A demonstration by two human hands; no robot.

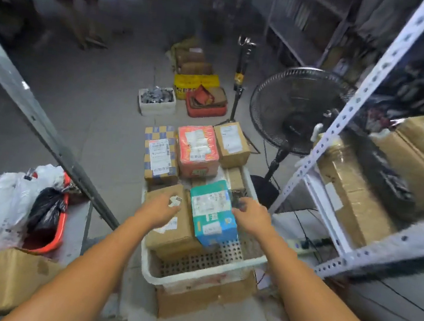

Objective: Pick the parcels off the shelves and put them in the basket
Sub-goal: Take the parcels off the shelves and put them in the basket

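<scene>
At lower centre of the frame, blur smears both hands' fingertips. Right hand: fingers curled against the right edge of the teal parcel; grip cannot be told. Left hand: over the brown box, fingers bent; hold likewise unclear. Both parcels lie in the white basket; shelf parcels at right.

One wide-angle view from the person's head looks forward and steeply down, close above the white basket at 6 o'clock. The floor recedes toward 12, and a nearby shelf upright slants across at 3 o'clock.
</scene>
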